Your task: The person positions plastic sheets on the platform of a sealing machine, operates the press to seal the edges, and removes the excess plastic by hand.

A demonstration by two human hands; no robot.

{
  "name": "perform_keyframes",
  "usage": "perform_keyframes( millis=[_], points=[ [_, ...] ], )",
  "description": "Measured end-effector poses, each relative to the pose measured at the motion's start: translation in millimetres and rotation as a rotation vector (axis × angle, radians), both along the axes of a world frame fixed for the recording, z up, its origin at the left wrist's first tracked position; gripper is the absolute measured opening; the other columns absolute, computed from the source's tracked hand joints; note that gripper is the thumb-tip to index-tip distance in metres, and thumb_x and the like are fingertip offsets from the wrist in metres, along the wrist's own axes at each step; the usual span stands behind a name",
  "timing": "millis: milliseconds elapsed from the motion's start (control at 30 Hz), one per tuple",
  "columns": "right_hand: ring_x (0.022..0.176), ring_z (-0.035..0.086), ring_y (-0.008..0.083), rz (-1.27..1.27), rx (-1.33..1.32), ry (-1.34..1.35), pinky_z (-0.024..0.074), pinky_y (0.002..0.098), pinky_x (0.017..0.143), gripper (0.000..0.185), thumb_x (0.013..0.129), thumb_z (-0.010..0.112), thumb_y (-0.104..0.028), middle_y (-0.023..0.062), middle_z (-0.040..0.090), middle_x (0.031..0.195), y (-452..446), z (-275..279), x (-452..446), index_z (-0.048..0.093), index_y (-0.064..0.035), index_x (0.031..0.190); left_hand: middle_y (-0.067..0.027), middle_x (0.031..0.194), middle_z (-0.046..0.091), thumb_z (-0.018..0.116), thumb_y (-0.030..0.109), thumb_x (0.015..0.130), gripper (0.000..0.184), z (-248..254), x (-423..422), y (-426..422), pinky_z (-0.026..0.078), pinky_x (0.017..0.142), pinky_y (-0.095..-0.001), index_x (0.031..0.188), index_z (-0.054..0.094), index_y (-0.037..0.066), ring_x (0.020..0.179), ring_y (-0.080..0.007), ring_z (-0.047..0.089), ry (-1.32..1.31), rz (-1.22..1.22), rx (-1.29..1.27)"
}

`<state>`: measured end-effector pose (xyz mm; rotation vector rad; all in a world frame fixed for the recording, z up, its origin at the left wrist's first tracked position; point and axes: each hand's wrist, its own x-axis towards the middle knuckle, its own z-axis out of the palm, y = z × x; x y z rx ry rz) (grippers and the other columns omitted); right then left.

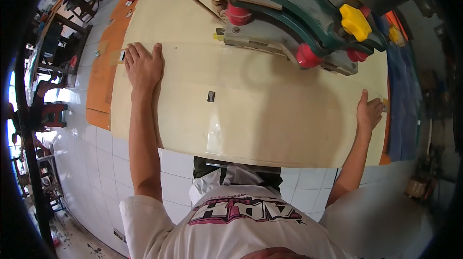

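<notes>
Both hands rest on a wide cream-coloured sheet (231,129) that covers the table. My left hand (143,65) lies flat near the sheet's left edge, fingers stretched away from me and thumb apart, beside a small dark piece under clear tape (122,56). Close to the right edge, my right hand (370,111) lies with its thumb up and its fingers toward the edge, holding nothing. Between the hands, a small dark rectangle (211,96) sits on the sheet.
A machine with a dark green curved arm (284,6), red knobs (308,55) and a yellow knob (356,23) overhangs the sheet's far side. Orange board (100,95) shows at the left, blue material (404,100) at the right. A red stool (54,115) stands further left.
</notes>
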<state>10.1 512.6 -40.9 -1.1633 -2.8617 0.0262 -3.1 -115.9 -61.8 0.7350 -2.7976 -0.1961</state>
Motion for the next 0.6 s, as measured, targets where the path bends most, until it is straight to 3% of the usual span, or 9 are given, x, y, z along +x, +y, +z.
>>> perform_keyframes(
  millis=[133, 200, 267, 333, 433, 600],
  points=[
    [0.154, 0.014, 0.0403, 0.050, 0.040, 0.027, 0.0134, 0.0519, 0.125, 0.098, 0.099, 0.032, -0.070, 0.0299, 0.018, 0.164, 15, -7, -1, 0.019, 0.0088, 0.156, -0.0303, 0.161, 0.026, 0.040, 0.056, 0.102, 0.084, -9, -2, 0, 0.013, 0.125, -0.0468, 0.151, 0.030, -0.011, 0.153, -0.0408, 0.018, 0.086, -0.006, -0.044],
    [0.152, 0.020, 0.0427, 0.075, 0.086, 0.022, 0.0177, 0.0526, 0.124, 0.098, 0.099, 0.033, -0.069, 0.0309, 0.024, 0.161, 32, -22, -6, 0.023, 0.0119, 0.154, -0.0309, 0.157, 0.032, 0.050, 0.048, 0.101, 0.079, -6, -3, 1, 0.017, 0.124, -0.0478, 0.147, 0.033, -0.015, 0.148, -0.0413, 0.027, 0.098, -0.051, -0.190],
    [0.151, 0.025, 0.0437, 0.035, 0.083, -0.012, 0.0202, 0.0535, 0.122, 0.097, 0.100, 0.035, -0.068, 0.0318, 0.027, 0.160, 27, -15, -8, 0.024, 0.0134, 0.153, -0.0312, 0.154, 0.037, 0.057, 0.040, 0.098, 0.076, -8, -2, 5, 0.020, 0.122, -0.0485, 0.144, 0.036, -0.017, 0.144, -0.0418, 0.033, 0.243, -0.054, -0.160],
    [0.152, 0.021, 0.0426, 0.054, 0.010, -0.027, 0.0187, 0.0535, 0.123, 0.100, 0.099, 0.032, -0.070, 0.0317, 0.023, 0.162, 29, -12, -9, 0.021, 0.0124, 0.154, -0.0337, 0.145, 0.044, 0.055, 0.037, 0.100, 0.062, -9, -1, 8, 0.030, 0.116, -0.0509, 0.133, 0.047, -0.015, 0.137, -0.0459, 0.039, 0.323, -0.103, -0.282],
    [0.154, 0.016, 0.0414, 0.063, 0.066, -0.018, 0.0161, 0.0533, 0.124, 0.102, 0.098, 0.027, -0.073, 0.0309, 0.018, 0.163, 30, -19, -8, 0.018, 0.0109, 0.156, -0.0298, 0.126, 0.052, 0.059, 0.029, 0.097, 0.045, -1, 2, 12, 0.037, 0.103, -0.0524, 0.118, 0.054, -0.011, 0.120, -0.0441, 0.048, 0.389, -0.126, -0.045],
    [0.154, 0.012, 0.0407, 0.018, 0.031, -0.038, 0.0127, 0.0525, 0.125, 0.102, 0.098, 0.024, -0.074, 0.0309, 0.012, 0.164, 19, -10, -6, 0.016, 0.0089, 0.157, -0.0280, 0.124, 0.052, 0.058, 0.029, 0.097, 0.045, -3, 2, 13, 0.038, 0.101, -0.0509, 0.116, 0.054, -0.011, 0.115, -0.0438, 0.048, 0.402, -0.109, -0.093]
  ],
)
